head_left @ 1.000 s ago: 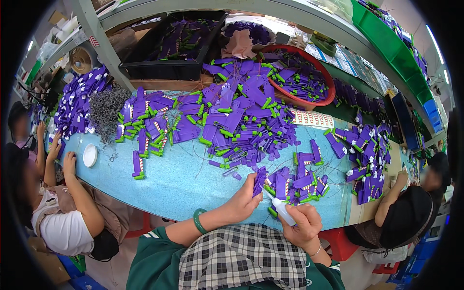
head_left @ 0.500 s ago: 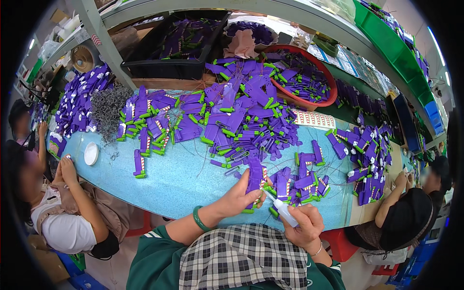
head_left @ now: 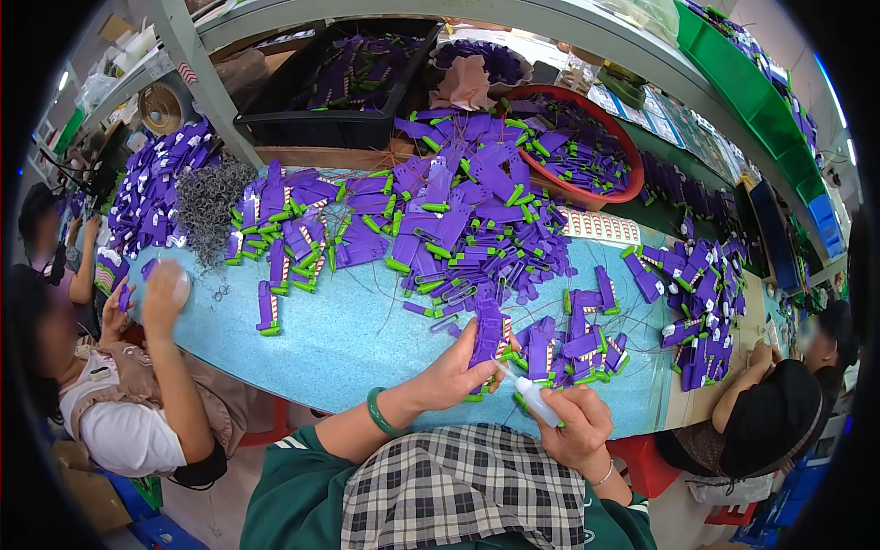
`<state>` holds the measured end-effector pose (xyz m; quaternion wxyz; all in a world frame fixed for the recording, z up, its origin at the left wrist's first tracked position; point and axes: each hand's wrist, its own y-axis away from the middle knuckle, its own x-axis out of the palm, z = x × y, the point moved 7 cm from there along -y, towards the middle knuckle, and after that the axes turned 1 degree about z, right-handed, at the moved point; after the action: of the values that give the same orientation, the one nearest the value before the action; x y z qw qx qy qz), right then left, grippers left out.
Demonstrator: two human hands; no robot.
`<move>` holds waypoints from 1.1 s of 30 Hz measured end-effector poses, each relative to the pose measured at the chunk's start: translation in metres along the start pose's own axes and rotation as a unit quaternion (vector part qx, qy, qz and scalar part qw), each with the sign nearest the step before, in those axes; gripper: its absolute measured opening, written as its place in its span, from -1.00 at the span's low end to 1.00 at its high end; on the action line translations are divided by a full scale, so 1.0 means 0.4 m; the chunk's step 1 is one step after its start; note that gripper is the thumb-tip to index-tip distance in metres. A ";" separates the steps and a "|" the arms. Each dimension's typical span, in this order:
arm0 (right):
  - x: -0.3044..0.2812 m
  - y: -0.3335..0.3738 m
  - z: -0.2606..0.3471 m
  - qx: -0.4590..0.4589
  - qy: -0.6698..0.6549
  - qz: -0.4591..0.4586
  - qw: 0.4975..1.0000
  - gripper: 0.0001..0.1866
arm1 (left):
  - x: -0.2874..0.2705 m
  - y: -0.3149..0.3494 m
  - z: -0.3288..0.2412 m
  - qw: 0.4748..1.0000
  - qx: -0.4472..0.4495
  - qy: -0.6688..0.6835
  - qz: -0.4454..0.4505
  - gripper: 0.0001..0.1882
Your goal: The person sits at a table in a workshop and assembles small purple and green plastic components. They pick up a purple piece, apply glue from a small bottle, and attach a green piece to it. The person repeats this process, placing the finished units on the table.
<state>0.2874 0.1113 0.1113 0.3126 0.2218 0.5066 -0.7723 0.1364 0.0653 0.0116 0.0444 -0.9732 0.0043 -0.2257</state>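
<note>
My left hand is closed around a purple plastic part with a red-and-white striped strip along its side. In my right hand is a white squeeze bottle with a thin nozzle. The bottle is tilted, and its tip meets or nearly meets the lower end of the purple part; my fingers partly hide the spot. Just right of the part lies a group of purple and green pieces, some with striped strips. Beyond my hands rises a large heap of purple and green parts.
A red basin and a black crate hold more parts at the back, beneath a metal shelf frame. Grey wire rings are piled at the left. One person sits to the left, another to the right.
The person on the left has raised a hand over the white dish and now holds purple pieces. My own hands, the purple part and the bottle have barely moved.
</note>
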 end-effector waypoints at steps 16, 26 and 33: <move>0.009 -0.001 0.010 0.008 0.002 0.017 1.000 -0.55 | -0.014 0.013 -0.011 0.913 0.118 -0.338 -0.197 -0.57; 0.016 -0.002 0.012 0.008 0.011 0.019 1.000 -0.57 | -0.027 0.020 0.016 0.939 0.058 -0.281 -0.187 -0.55; -0.016 0.022 -0.006 0.019 -0.001 -0.036 0.999 -0.55 | -0.257 0.053 -0.062 0.963 0.031 -0.086 -0.255 -0.50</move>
<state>0.2985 0.1127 0.1089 0.2805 0.2083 0.4996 -0.7927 0.0333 0.0451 -0.0132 0.0162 -0.9560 -0.2545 -0.1450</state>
